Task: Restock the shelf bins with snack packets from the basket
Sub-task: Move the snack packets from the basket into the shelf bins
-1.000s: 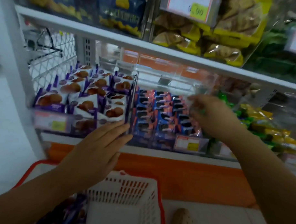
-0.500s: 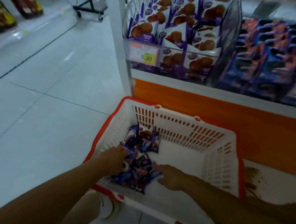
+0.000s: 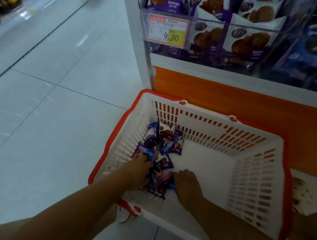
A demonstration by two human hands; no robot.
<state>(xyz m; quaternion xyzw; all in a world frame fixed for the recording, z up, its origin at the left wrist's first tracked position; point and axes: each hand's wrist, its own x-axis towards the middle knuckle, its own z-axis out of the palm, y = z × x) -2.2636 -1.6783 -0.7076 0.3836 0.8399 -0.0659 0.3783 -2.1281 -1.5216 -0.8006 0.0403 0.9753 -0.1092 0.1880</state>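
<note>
Left hand (image 3: 141,164) and right hand (image 3: 185,180) stay in the basket (image 3: 216,125), tighter against the packets (image 3: 164,138); whether the fingers (image 3: 178,175) grip, I can't tell.

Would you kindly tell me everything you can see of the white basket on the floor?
The basket is white slotted plastic with an orange-red rim, rectangular, open-topped, upright on the tiled floor before the shelf's orange base. Purple snack packets lie piled along its left side; the rest of its bottom is bare. The left hand and right hand reach into that pile.
</note>
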